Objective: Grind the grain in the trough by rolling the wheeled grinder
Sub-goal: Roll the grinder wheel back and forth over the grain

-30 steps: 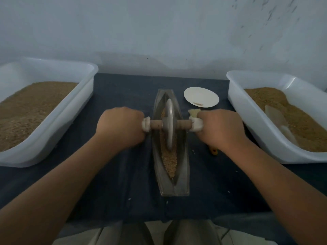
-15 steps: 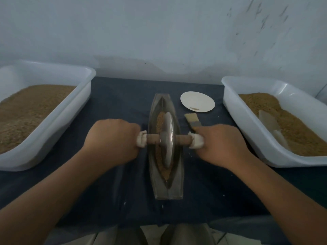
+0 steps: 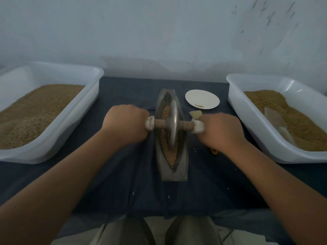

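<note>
Well left of the trough, a white plastic left tub (image 3: 74, 128) with rounded corners holds a bed of tan, sandy-looking fill (image 3: 35, 110). A dark blue cloth (image 3: 123, 175), slightly creased, covers the table under everything.

Just left of the trough, the left hand (image 3: 125, 124) is clenched knuckles-up round one end of the wheeled grinder (image 3: 172, 125), with a white cap showing at the thumb side.

The trough (image 3: 174, 174) is a long, boat-shaped, dull grey metal channel. Its long axis runs straight away from the person, and both ends taper to points. The grinder's thin metal disc stands on edge in the channel, in line with it, somewhat beyond the middle. Its brown wooden axle lies crosswise, level, above the trough's rims. Coarse golden grain (image 3: 169, 153) lies along the groove, mostly on the person's side of the disc, with a little beyond it.

Just right of the trough, the right hand (image 3: 221, 131) grips the other capped axle end in a closed fist. A pale-bristled brush (image 3: 194, 115) pokes out beyond this hand. Past the brush, off the trough's far right, lies a round white plate (image 3: 203, 96) carrying a few crumbs.

Well right of the trough, the matching right tub (image 3: 247, 112) holds more tan fill and a translucent scoop (image 3: 274, 119).

Against half a second ago, the disc sits slightly nearer the trough's far end, and the right hand hides more of the brush.
</note>
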A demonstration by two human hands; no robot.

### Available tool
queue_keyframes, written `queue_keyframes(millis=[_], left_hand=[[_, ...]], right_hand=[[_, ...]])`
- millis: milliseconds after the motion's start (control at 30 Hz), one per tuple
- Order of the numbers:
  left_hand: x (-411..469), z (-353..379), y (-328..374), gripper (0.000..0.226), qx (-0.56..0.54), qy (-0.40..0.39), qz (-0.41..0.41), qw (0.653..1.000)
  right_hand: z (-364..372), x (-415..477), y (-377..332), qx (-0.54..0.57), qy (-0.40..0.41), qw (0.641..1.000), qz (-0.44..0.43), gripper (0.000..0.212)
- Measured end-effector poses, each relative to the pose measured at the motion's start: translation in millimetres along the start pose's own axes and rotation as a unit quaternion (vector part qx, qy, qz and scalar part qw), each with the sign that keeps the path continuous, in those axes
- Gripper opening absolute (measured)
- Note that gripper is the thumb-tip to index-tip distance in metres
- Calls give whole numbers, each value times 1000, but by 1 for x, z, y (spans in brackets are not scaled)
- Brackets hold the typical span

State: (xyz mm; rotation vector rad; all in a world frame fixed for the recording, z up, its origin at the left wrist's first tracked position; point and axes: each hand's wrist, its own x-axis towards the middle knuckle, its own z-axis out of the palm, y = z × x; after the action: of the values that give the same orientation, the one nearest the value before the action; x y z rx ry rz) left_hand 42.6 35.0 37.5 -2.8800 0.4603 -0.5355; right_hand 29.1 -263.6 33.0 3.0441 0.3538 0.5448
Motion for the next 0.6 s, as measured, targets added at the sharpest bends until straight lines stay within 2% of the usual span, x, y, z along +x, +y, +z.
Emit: queue_keyframes(millis=[133, 167, 233, 300, 400, 600], left_hand=[[-25, -2, 3, 40, 30, 93, 30, 995], [-19, 1, 2, 38, 31, 84, 28, 996], [6, 9, -1, 31, -3, 18, -2, 1000], [33, 16, -8, 29, -49, -26, -45, 997], [54, 23, -11, 31, -77, -29, -70, 994], [10, 6, 1, 25, -41, -17, -48, 998]], right_hand=[[-5, -34, -1, -8, -5, 1000, -15, 38], [-4, -31, -1, -10, -2, 1000, -14, 35], [2, -8, -3, -15, 28, 999, -5, 32], [6, 25, -5, -16, 53, 998, 11, 41], [8, 59, -6, 0, 75, 997, 11, 44], [-6, 24, -4, -3, -18, 1000, -2, 42]])
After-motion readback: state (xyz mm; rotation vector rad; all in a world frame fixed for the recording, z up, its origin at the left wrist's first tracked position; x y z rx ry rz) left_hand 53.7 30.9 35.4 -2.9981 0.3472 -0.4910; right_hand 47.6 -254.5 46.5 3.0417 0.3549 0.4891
